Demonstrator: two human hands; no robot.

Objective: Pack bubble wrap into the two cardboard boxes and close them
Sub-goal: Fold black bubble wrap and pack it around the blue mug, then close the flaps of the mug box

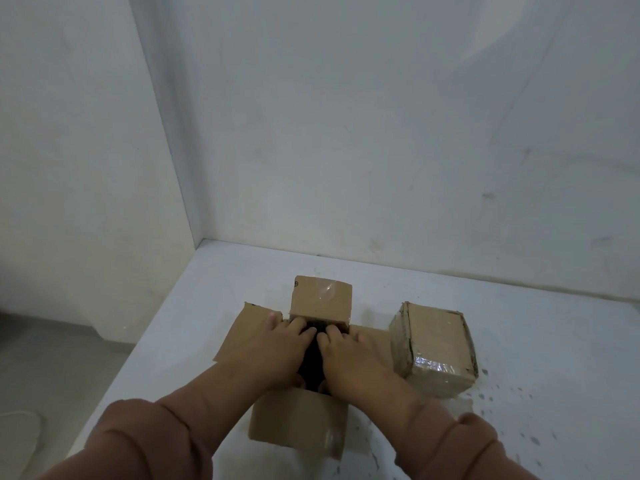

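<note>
Bubble wrap (312, 358) shows only as a dark mass down in the open cardboard box (294, 401) at the middle of the white table (194, 317) — too dim to confirm its texture, though the task suggests that is what it is. Both hands are on it. The left hand (277, 344) and the right hand (351, 356) lie palm down side by side, fingers stretched forward and nearly meeting at the tips, pressing the filling down rather than gripping anything. All four flaps are open: the far flap (320, 303) stands up behind the fingertips, the left flap (242, 337) and right flap (372, 336) are splayed outward, and the near flap (304, 438) hangs toward the person. The closed cardboard box (436, 344), taped over, sits just beside the right flap. It looks finished, though whether it is packed cannot be seen. The likeliest trouble is spring-back: once the palms lift, the wrap may swell above the rim and hold the flaps proud, so they will not meet. Hard pressure near one wall could also bulge it or skid the box on the smooth table. The left flap's edge looks ragged, so folding it sharply might tear it at the crease. The right forearm also passes close to the closed box — a wide sweep for the right flap could nudge it aside.
</note>
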